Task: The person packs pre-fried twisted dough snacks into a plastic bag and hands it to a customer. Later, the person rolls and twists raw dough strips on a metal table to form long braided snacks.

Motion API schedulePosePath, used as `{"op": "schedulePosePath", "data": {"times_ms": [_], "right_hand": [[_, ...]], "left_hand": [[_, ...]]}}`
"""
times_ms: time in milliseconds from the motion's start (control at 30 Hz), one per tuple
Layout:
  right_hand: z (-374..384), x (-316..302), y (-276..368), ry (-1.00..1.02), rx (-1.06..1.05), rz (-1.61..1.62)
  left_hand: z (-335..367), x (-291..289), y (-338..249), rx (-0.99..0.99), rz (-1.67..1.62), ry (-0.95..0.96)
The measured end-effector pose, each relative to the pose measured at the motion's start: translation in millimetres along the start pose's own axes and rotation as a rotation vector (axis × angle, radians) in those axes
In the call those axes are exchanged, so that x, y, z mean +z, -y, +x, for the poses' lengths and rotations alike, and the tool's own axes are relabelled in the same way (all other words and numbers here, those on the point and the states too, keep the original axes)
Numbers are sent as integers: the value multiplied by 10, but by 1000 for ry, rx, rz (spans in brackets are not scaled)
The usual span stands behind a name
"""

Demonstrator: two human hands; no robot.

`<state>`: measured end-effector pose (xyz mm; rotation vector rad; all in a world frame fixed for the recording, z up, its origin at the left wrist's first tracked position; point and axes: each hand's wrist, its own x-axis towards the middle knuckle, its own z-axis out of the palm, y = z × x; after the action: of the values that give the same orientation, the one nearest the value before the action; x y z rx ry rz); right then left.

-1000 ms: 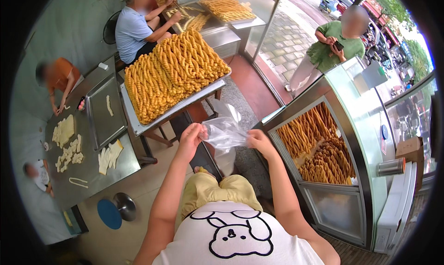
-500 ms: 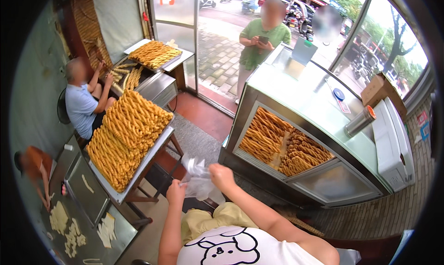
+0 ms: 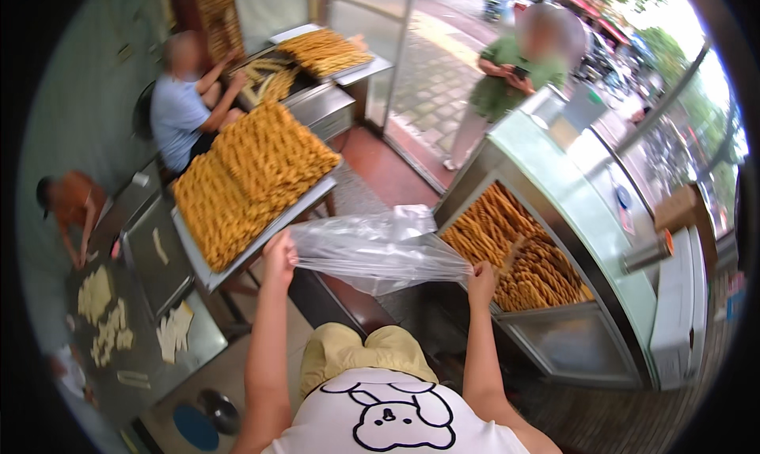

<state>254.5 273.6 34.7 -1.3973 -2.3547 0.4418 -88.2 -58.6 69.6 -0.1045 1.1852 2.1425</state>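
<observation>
A clear plastic bag [image 3: 372,248] is stretched wide between my two hands, out in front of my body. My left hand [image 3: 280,256] is closed on one side of it, close to the tray of fried dough twists. Gripping the opposite side is my right hand [image 3: 480,280], in front of the glass display case. The bag hangs slack in the middle and nothing shows inside it. Fried dough twists [image 3: 253,177] are piled high on a metal tray [image 3: 269,244] to my left. More dough twists [image 3: 522,256] lie behind the case's glass.
The display case [image 3: 582,193] stands at right, a metal cup [image 3: 647,252] and white box [image 3: 679,311] near it. A person in green [image 3: 507,78] stands outside. At left, one in blue [image 3: 178,113] sits; another in orange [image 3: 77,205] leans over a worktable [image 3: 202,351] with dough.
My hands have moved apart, spreading the bunched bag into a wide sheet. The view has turned, so the surroundings appear shifted to the right.
</observation>
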Motion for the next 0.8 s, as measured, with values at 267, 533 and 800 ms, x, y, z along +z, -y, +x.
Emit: {"op": "schedulePosePath", "data": {"times_ms": [267,533,800], "right_hand": [[-483,482,2093,188,-771,249],[40,900,1376,474,-633,18],[695,-1285,2486,-3,-534,254]], "left_hand": [[-496,762,328,492,1395,-263],[-481,-494,615,331,2192,23],[-423,603,-1021,1055,1005,-266]]}}
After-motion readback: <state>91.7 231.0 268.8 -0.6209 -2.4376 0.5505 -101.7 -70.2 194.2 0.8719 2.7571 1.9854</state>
